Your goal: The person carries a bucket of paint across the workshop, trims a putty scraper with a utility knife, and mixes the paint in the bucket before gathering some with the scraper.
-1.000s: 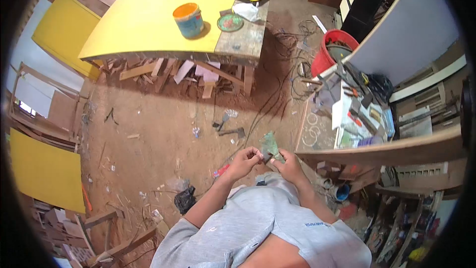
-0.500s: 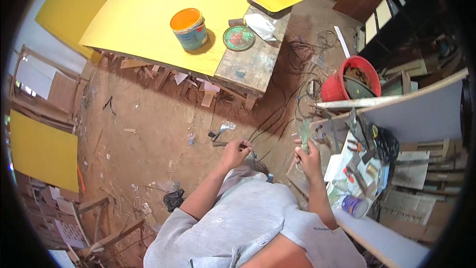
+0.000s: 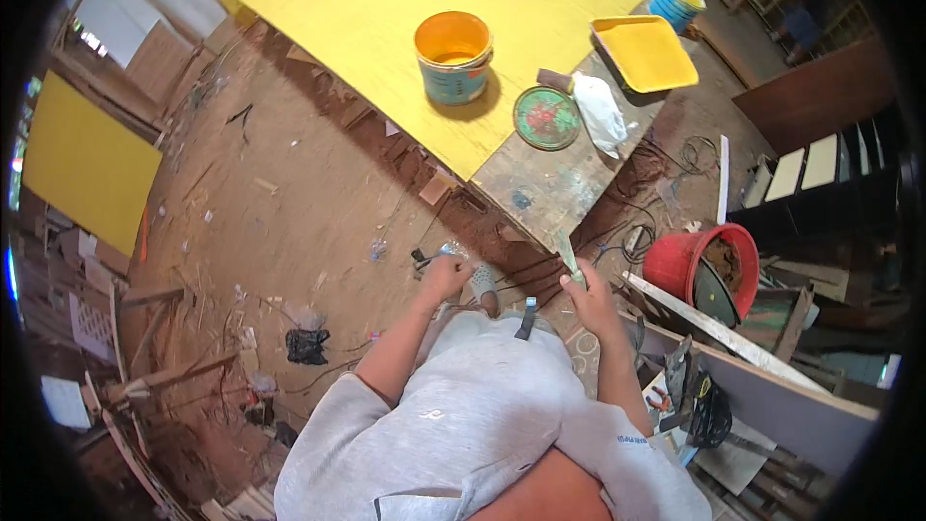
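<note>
My right hand point(image 3: 590, 297) is closed around the handle of a pale green putty knife point(image 3: 569, 256), its broad end pointing up toward the table corner. My left hand point(image 3: 447, 280) hangs low in front of my body with curled fingers; whatever they hold, if anything, is hidden. Ahead, a paint bucket point(image 3: 453, 92) with orange-yellow paint stands on a large yellow board point(image 3: 357, 29). Beside it on the bare table end point(image 3: 540, 183) are a green and red paint-stained lid point(image 3: 548, 118), a white plastic bag point(image 3: 600, 116) and a yellow paint tray point(image 3: 646, 53).
A blue paint can point(image 3: 675, 5) with a brush handle stands beyond the tray. To my right are a red bucket point(image 3: 670, 265), a long board point(image 3: 723, 330) and a black bag point(image 3: 712, 415). Cables point(image 3: 632, 217) and wood scraps lie on the dirt floor.
My view has turned right and moved nearer the table, so the tabletop items appear farther right. The putty knife stays in my right hand, and my left hand's fingers look more curled.
</note>
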{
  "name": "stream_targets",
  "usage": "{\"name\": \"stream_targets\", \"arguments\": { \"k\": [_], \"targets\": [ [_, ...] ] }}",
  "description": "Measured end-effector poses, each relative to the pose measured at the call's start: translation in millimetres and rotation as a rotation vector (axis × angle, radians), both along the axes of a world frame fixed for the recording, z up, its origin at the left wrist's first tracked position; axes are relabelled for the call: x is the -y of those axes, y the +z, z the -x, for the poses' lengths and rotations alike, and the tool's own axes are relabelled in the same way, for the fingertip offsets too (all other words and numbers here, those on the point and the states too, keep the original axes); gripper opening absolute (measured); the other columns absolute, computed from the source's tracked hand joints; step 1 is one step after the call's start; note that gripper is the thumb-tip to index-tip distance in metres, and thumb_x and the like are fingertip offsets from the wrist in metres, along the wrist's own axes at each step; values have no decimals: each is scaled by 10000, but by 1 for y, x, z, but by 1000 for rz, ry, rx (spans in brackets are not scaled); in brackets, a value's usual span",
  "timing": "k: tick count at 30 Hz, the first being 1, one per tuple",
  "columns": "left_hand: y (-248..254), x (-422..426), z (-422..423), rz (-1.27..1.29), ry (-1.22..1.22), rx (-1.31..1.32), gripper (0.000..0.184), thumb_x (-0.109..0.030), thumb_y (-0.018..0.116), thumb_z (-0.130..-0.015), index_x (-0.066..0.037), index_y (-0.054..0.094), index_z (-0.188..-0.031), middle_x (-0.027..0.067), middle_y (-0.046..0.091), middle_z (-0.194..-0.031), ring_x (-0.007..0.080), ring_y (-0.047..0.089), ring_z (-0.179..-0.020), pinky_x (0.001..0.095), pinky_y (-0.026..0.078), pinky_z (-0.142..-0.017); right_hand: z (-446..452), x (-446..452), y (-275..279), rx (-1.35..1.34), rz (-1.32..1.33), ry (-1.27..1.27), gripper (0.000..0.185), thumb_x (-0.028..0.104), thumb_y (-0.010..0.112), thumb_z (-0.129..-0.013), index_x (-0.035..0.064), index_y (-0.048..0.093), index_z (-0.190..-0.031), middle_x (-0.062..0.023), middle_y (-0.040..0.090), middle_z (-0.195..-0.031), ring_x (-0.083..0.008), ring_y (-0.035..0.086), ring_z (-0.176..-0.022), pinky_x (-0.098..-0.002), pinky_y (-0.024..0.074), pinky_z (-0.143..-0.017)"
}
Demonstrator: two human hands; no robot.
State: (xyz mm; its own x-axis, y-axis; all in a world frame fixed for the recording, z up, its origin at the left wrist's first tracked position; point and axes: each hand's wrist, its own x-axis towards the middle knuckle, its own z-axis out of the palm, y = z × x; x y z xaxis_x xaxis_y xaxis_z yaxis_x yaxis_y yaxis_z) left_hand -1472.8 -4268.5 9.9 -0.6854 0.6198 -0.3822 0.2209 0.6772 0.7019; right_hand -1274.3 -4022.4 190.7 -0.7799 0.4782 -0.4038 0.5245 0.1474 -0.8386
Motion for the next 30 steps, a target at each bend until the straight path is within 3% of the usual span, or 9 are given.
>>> {"name": "stream_targets", "arguments": {
  "k": [2, 4, 7, 12, 17, 22, 24, 26, 30],
  "targets": [
    [-64, 53, -2, 74, 87, -31, 438, -448, 726, -903, -12, 729, -860, 248, 696, -814, 425, 691, -772, 495, 528, -692, 24, -7, -5, -108, -115, 74, 412, 238, 677, -981, 21, 598, -1322, -196, 690, -1182, -303, 660, -1131, -391, 483, -992],
    [-46, 101, -19, 98, 264, 22, 431, -444, 733, -905, -18, 742, -842, 243, 705, -796, 404, 697, -751, 484, 536, -703, 46, -20, -20, -136, -165, 136, 432, 218, 689, -955, 29, 558, -1321, -214, 677, -1192, -349, 662, -1137, -399, 485, -994],
    [-80, 172, -60, 128, 587, 178, 404, -398, 739, -927, -8, 752, -824, 177, 719, -754, 288, 701, -703, 418, 540, -699, 78, -32, -17, -159, -196, 189, 443, 182, 696, -925, 42, 521, -1307, -233, 666, -1195, -394, 654, -1147, -436, 498, -970],
    [-79, 201, -76, -7, 881, 178, 358, -336, 727, -958, 0, 747, -836, 93, 737, -752, 151, 682, -697, 339, 520, -672, 142, -59, -26, -290, -347, 218, 443, 169, 689, -951, 65, 546, -1357, -234, 687, -1213, -407, 669, -1120, -452, 507, -963],
    [-18, 111, 34, -186, 722, 102, 329, -305, 734, -968, -6, 711, -834, 49, 714, -765, 120, 654, -725, 300, 524, -699, 242, -93, 27, -451, -541, 274, 311, 150, 671, -971, 91, 688, -1276, -218, 707, -1193, -388, 691, -1103, -437, 537, -956],
    [61, -6, 209, -527, 551, 91, 250, -227, 794, -915, -5, 697, -978, 34, 681, -844, 109, 612, -794, 293, 522, -765, 401, -104, 89, -197, -886, 472, 307, 137, 697, -898, 152, 750, -1199, -152, 734, -981, -334, 719, -972, -431, 571, -863],
    [76, -48, 279, -585, 411, -36, 370, -243, 816, -892, -15, 663, -1141, 86, 706, -1040, 178, 655, -937, 336, 525, -858, 475, -110, 72, -50, -1046, 642, 325, 113, 685, -875, 182, 763, -1183, -142, 742, -956, -329, 725, -946, -428, 579, -835],
    [106, -81, 334, -569, 307, -62, 662, -296, 833, -872, -25, 538, -1399, 155, 617, -1365, 257, 601, -1252, 407, 485, -1033, 534, -111, 36, 175, -1084, 852, 286, 112, 673, -849, 214, 800, -1084, -119, 762, -946, -315, 741, -907, -429, 592, -797],
    [118, -124, 398, -621, 174, -112, 928, -320, 870, -829, -37, 356, -1548, 201, 463, -1542, 325, 496, -1403, 460, 449, -1107, 587, -115, -34, 238, -1177, 1088, 169, 170, 651, -876, 146, 812, -921, -115, 781, -918, -296, 762, -883, -422, 607, -748]
  ]
}}
